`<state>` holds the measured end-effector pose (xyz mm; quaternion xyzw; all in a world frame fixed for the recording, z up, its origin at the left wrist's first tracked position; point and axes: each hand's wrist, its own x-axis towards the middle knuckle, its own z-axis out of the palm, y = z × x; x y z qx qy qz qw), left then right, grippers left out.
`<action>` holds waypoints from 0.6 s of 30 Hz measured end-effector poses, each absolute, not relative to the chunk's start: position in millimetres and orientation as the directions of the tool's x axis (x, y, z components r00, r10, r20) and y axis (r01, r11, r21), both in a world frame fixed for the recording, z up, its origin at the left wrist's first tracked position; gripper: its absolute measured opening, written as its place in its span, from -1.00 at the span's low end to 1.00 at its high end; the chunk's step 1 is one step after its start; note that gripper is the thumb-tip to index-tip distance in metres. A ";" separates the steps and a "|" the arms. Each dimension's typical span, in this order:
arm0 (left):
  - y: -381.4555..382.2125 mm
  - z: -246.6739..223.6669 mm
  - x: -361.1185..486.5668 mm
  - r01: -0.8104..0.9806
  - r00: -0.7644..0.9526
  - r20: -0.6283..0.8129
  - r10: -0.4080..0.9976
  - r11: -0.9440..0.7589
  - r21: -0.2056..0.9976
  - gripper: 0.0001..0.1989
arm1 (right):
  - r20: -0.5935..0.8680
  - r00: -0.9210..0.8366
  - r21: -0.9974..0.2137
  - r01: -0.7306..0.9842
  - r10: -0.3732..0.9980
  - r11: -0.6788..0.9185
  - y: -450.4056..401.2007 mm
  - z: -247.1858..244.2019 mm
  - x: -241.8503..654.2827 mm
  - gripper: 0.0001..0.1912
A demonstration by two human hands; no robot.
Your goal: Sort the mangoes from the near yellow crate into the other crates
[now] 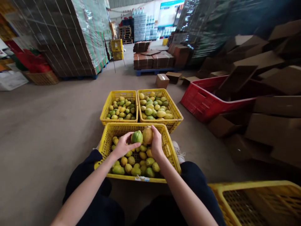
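Over the near yellow crate (141, 179), my left hand (122, 146) holds a green fruit (137, 137) between thumb and fingers. My right hand (156, 142) is closed round the right side of a yellow fruit (147, 135). The two fruits are side by side above the crate's far half. Below them, several green and yellow fruits (131, 160) lie in the near crate. Two more yellow crates stand just beyond it: the left one (119, 120) holds smaller-looking green and yellow fruits, and the right one (162, 120) holds longer-looking ones.
A red crate (199, 102) with cardboard stands at the right, beside piled cardboard boxes (270, 128). Another yellow crate (254, 185) is at the lower right. A small carton (162, 81) and a blue pallet (152, 72) with stacked cardboard lie ahead. Wrapped stacks rise on both sides.
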<state>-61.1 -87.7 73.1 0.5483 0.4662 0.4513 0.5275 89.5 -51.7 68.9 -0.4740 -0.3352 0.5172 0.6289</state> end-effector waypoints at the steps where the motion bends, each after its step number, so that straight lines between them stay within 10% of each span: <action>1: -86.6 75.2 -62.7 0.032 0.150 0.018 0.989 -0.023 0.999 -0.48 | -0.032 0.261 -0.952 -0.301 0.965 0.050 -51.9 73.3 90.3 -0.63; 18: -89.8 71.5 -69.9 0.082 0.119 0.239 0.964 -0.250 0.965 -0.43 | 0.259 0.159 -0.965 -0.009 0.953 0.263 -72.0 93.0 88.8 -0.69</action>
